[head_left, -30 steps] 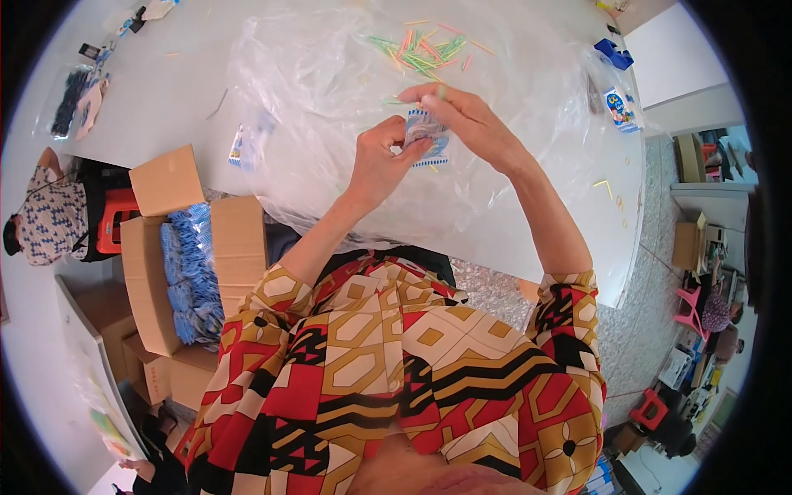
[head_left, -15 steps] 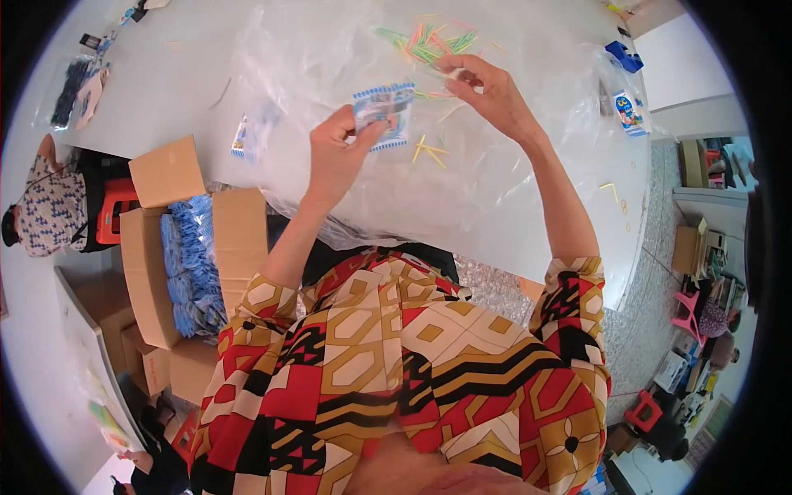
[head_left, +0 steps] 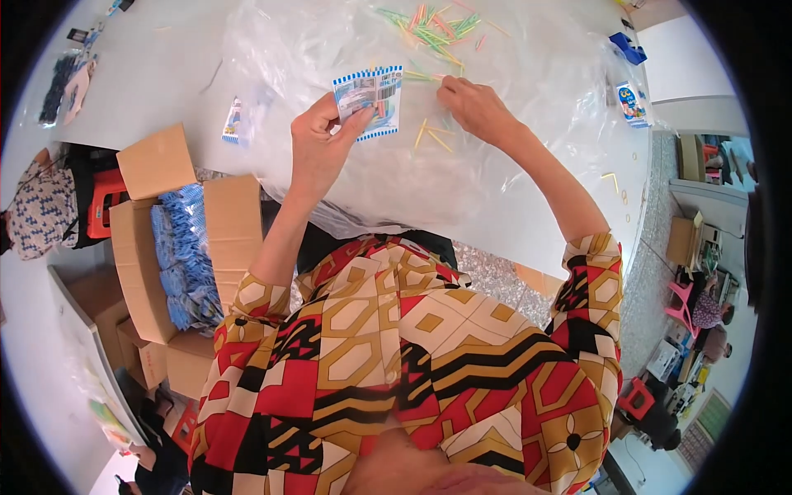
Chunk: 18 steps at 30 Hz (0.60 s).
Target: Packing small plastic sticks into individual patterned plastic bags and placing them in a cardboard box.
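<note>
Hands apart, right hand [head_left: 472, 106] now on sticks [head_left: 432, 136]

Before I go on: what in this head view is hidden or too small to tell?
- Right hand fingertips: whether they pinch a stick, too small.
- Packet contents: blurred, left hand thumb covers a corner.
- Open box depth: blue packs hide it.
- Stick pile count: too small.

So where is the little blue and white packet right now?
In the head view the blue and white packet is pinched in the left hand, held up over the clear plastic sheet, left of the right hand.
</note>
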Available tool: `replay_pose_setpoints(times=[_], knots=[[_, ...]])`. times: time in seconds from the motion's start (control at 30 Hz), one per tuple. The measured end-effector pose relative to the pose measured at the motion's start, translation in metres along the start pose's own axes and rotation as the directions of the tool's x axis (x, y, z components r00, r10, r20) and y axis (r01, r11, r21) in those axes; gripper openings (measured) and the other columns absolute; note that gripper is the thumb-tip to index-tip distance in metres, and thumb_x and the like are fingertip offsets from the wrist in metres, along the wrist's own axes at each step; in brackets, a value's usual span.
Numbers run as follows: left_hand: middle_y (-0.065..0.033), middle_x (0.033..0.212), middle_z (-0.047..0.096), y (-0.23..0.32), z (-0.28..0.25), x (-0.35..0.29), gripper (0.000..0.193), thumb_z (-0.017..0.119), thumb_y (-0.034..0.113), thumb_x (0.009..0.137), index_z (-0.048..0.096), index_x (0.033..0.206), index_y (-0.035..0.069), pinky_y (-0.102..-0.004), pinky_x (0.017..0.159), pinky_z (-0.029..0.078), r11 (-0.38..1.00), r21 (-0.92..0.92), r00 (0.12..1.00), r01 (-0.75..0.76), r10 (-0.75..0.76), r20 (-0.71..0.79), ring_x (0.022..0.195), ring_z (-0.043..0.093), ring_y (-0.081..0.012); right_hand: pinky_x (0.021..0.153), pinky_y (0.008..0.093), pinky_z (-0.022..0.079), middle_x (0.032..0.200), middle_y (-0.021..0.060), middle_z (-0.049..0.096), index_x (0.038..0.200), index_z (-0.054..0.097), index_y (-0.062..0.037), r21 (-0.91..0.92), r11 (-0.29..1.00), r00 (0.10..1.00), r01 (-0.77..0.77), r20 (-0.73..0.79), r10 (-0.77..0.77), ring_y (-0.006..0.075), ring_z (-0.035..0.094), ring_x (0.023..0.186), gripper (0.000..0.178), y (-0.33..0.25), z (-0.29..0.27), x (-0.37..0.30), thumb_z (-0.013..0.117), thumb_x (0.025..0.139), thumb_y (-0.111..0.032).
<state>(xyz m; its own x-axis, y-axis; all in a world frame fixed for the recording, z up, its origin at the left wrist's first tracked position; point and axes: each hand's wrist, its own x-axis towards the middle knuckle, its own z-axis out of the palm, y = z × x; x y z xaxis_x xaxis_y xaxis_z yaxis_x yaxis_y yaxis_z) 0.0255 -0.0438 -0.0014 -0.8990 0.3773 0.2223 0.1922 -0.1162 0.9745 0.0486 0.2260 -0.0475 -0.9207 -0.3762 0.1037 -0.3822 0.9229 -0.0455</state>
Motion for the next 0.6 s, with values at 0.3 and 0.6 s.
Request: replay_pose_setpoints(times=[0.3, 0.6], knots=[[-0.0015, 0.082, 0.065, 0.0, -0.003, -0.005, 0.015, 0.065, 0.005, 0.084, 0.068, 0.097, 0.0, -0.021, 0.062, 0.042, 0.998, 0.066, 1.0, 0.007, -0.006, -0.017, 0.071, 0.051, -0.0037, 0.069, 0.0394, 0.051, 0.109, 0.0051, 0.057, 0.107, 0.054, -0.0073, 0.23, 0.939, 0.936, -0.255, -0.186, 0.3, 0.0306, 0.06, 0.086, 0.028, 0.048, -0.022, 0.026, 0.057, 0.079, -0.002], [-0.0025, 0.088, 0.067, 0.008, -0.006, -0.014, 0.014, 0.062, 0.003, 0.085, 0.068, 0.097, 0.001, -0.0221, 0.071, 0.045, 0.996, 0.049, 0.997, 0.077, -0.077, -0.002, 0.078, 0.056, -0.006, 0.071, 0.0384, 0.053, 0.118, 0.0044, 0.054, 0.112, 0.051, -0.0071, -0.19, 0.965, 0.983, -0.181, -0.058, 0.173, 0.0264, 0.059, 0.099, 0.044, 0.131, 0.001, 0.066, 0.055, 0.071, 0.009]])
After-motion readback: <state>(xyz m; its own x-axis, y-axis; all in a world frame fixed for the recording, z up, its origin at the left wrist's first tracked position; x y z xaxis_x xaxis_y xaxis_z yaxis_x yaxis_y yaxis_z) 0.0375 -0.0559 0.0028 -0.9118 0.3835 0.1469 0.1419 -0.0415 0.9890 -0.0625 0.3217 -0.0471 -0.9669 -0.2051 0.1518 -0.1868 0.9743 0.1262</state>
